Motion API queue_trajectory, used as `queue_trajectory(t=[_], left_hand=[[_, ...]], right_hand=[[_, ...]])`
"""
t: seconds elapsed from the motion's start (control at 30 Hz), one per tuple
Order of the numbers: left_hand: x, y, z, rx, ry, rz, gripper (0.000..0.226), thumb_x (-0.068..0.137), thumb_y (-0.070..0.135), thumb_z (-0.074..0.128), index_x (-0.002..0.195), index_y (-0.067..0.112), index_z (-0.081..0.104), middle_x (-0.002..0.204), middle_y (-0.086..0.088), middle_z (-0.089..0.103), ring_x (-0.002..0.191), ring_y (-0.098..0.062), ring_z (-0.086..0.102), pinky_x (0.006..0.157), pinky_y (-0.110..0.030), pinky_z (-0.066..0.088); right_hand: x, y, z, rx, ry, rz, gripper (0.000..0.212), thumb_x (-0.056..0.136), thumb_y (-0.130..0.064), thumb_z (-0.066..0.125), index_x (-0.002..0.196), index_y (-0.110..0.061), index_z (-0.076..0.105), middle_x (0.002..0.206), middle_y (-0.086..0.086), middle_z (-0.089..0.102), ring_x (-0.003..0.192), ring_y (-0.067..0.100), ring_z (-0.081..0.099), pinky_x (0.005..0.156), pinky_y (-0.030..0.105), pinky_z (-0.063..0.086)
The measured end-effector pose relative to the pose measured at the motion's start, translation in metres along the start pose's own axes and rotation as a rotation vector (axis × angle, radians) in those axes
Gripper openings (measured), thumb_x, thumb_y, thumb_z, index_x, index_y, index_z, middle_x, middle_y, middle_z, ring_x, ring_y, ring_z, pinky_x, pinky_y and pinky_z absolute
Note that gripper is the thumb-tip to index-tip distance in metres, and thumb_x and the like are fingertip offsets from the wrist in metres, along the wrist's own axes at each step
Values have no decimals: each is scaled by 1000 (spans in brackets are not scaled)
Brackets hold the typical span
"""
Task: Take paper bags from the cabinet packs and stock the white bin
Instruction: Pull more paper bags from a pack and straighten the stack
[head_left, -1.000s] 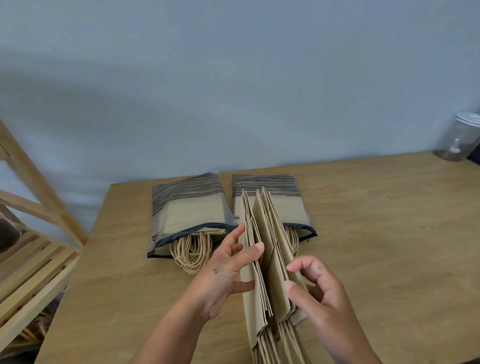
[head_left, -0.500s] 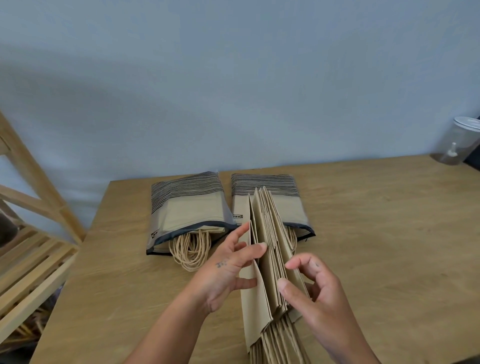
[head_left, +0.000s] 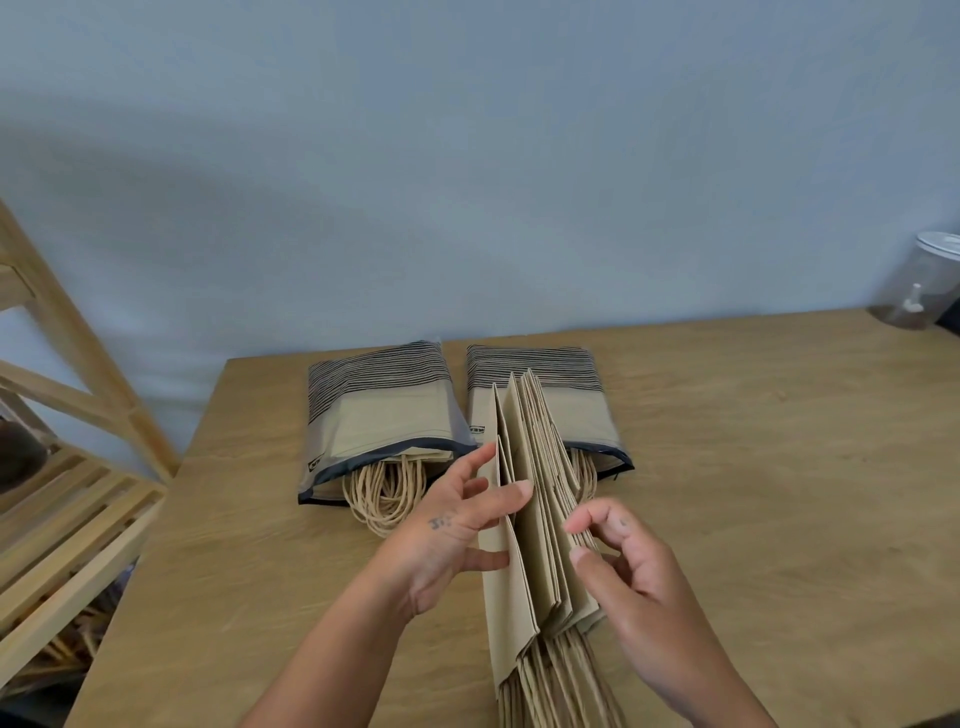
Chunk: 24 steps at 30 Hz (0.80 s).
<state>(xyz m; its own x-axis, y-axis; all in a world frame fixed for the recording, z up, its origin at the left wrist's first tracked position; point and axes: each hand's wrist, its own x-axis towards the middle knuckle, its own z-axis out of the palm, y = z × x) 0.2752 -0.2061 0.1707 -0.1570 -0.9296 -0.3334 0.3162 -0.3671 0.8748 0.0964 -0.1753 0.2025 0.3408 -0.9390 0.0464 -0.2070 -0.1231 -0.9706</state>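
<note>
A bundle of folded brown paper bags (head_left: 535, 525) stands on edge on the wooden table (head_left: 753, 493), twine handles pointing toward me. My left hand (head_left: 457, 535) presses its left side, index finger slipped between bags and thumb against the outer bag. My right hand (head_left: 623, 566) touches the right side, fingers curled on the outer bags. Behind lie two striped plastic packs of bags: the left pack (head_left: 374, 415) with twine handles spilling out, and the right pack (head_left: 566, 395), partly hidden by the bundle. No white bin is in view.
A slatted wooden rack (head_left: 62, 467) stands off the table's left edge. A clear plastic container with a white lid (head_left: 924, 280) sits at the far right corner. A grey-blue wall runs behind the table.
The fanned bags have closed up toward the right, leaving one gap by my left index finger. My right fingers have curled tighter on the bundle. The packs stay put.
</note>
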Motion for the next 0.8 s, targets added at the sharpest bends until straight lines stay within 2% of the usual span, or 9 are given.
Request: queue_trajectory(t=[0.13, 0.23, 0.4, 0.47, 0.57, 0.67, 0.73, 0.8], left_hand=[[1, 3, -2, 41, 22, -13, 94, 46, 39, 87, 131, 36, 48, 140, -10, 45, 121, -32, 51, 86, -55, 53], [0, 5, -5, 48, 30, -21, 94, 46, 37, 87, 131, 33, 48, 139, -10, 46, 120, -33, 52, 81, -50, 56], [-2, 6, -8, 46, 27, -21, 92, 48, 34, 84, 132, 30, 48, 137, -11, 48, 119, -34, 52, 70, -41, 57], [-3, 7, -8, 50, 22, -8, 93, 48, 34, 82, 134, 28, 46, 136, -11, 50, 118, -33, 53, 69, -39, 56], [-4, 6, -9, 49, 14, 13, 92, 49, 34, 80, 134, 27, 46, 131, -10, 54, 114, -30, 55, 66, -36, 55], [-3, 3, -12, 38, 19, 18, 90, 50, 34, 79, 133, 28, 46, 132, -10, 53, 116, -33, 53, 62, -34, 54], [-3, 2, -14, 36, 24, 17, 90, 49, 34, 78, 133, 28, 47, 129, -10, 54, 113, -31, 53, 61, -32, 54], [-2, 2, -15, 29, 19, 13, 89, 49, 34, 79, 132, 28, 48, 127, -10, 54, 113, -32, 53, 65, -36, 54]], right_hand=[[0, -3, 6, 2, -32, 12, 31, 92, -9, 49, 73, -31, 58, 42, -7, 27, 40, 7, 21, 42, 24, 17], [-1, -4, 8, 12, -24, 8, 20, 88, -17, 51, 74, -29, 60, 43, -8, 28, 42, 9, 22, 43, 26, 17], [-2, -5, 7, 41, -27, 32, 19, 89, -17, 53, 72, -25, 58, 42, -8, 31, 43, 10, 24, 44, 25, 19], [-3, -5, 9, 11, -13, -23, 13, 83, -28, 60, 71, -23, 56, 47, -7, 39, 45, 9, 31, 44, 22, 25], [-3, 4, 10, -112, 74, -105, 28, 67, -49, 61, 74, -23, 54, 61, -2, 51, 55, 6, 46, 55, 19, 40], [-3, 8, 7, -104, 83, -84, 24, 67, -48, 59, 71, -26, 51, 56, 2, 47, 50, 6, 41, 58, 19, 36], [-3, 7, 4, -63, 65, -70, 20, 68, -45, 59, 70, -27, 51, 52, 1, 42, 47, 7, 36, 53, 19, 33], [-2, 7, 2, -26, 35, -57, 13, 71, -38, 61, 70, -28, 52, 52, -3, 40, 46, 6, 33, 48, 17, 31]])
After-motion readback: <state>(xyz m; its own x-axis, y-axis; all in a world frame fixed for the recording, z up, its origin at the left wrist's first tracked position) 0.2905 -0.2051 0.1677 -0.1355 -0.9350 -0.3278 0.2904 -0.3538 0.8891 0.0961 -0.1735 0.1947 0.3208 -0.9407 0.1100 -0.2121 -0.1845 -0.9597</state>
